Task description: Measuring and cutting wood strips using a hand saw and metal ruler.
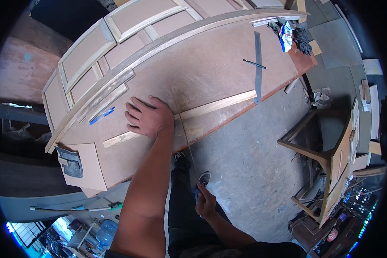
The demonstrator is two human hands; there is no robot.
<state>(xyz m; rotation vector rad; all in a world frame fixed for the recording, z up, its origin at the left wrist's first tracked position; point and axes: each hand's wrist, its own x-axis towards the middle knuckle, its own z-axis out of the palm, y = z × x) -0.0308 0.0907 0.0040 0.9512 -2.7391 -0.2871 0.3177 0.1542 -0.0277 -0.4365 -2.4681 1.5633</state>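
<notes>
My left hand [150,117] lies with spread fingers over a pale wood strip [219,104] on the brown board [159,77], holding it down. Below and to the right, my right hand [206,202] is closed around the blue handle of what looks like a handsaw [186,139]. The thin blade shows edge-on and crosses the strip just right of my left hand. Up and left of that hand lies a blue pen [102,115], beside short wood strips [107,101]. A dark pencil [254,64] rests across a grey metal ruler [257,51] farther right.
A framed panel [129,47] lines the board's far side. A sanding block [70,162] sits on a cardboard-like sheet [90,165] at near left. Crumpled plastic and dark cloth [303,41] lie at the far right corner. A wooden frame [327,159] stands on the concrete floor [245,155].
</notes>
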